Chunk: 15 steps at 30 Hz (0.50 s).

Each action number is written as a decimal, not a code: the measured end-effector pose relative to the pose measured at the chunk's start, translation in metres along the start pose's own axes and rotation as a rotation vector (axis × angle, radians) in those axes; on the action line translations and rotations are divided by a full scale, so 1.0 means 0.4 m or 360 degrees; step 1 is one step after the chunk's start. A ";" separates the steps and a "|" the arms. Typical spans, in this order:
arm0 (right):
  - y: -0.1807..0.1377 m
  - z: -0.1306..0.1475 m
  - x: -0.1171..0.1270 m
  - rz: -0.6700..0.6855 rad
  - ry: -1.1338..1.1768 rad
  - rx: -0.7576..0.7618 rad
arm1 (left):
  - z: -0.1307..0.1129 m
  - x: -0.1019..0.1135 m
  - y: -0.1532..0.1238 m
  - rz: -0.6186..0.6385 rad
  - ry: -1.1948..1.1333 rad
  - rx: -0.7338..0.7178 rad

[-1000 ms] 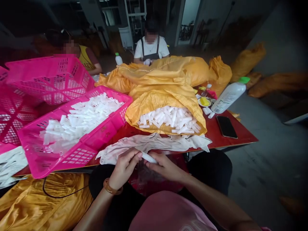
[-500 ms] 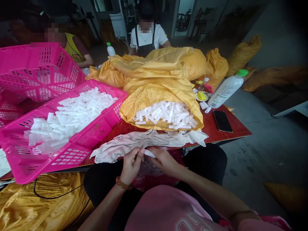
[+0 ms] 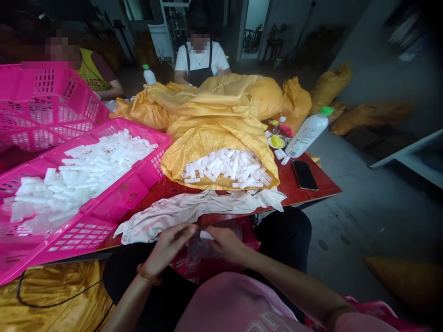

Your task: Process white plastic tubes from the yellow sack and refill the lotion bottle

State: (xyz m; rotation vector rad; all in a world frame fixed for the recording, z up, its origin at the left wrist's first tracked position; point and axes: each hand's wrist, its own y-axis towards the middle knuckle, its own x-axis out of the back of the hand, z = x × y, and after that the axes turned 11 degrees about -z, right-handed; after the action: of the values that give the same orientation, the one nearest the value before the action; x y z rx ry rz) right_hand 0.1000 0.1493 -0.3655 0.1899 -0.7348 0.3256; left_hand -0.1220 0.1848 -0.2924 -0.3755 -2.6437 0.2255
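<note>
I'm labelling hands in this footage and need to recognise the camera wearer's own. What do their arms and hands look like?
Both are bare, with no gloves: the left hand and the right hand. The left wrist wears a brown band bracelet. The forearms are bare below a pink short-sleeved top with white print.

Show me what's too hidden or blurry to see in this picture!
All of these are in the head view:
The white tube: the right hand hides most of it.
The pink crate of white tubes: the picture's left edge cuts it off.
The label on the white bottle: too small to read.
The yellow thing on the saucer: too small to name.
</note>
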 end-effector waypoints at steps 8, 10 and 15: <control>0.010 -0.142 0.172 -0.0227 -0.0263 0.0086 | -0.055 0.207 -0.011 -0.0291 0.0276 -0.0191; 0.050 -0.199 0.254 -0.0614 -0.0781 0.0142 | -0.075 0.288 -0.029 -0.0458 0.0330 -0.0208; 0.122 -0.397 0.307 -0.0654 -0.1470 0.0370 | -0.080 0.587 0.004 -0.1157 0.0743 -0.0196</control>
State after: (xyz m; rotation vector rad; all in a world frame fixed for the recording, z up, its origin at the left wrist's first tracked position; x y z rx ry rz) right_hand 0.2673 0.2672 -0.3943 0.7288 -1.5368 -0.0984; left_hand -0.3081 0.2598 -0.1665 0.4515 -2.1594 -0.2341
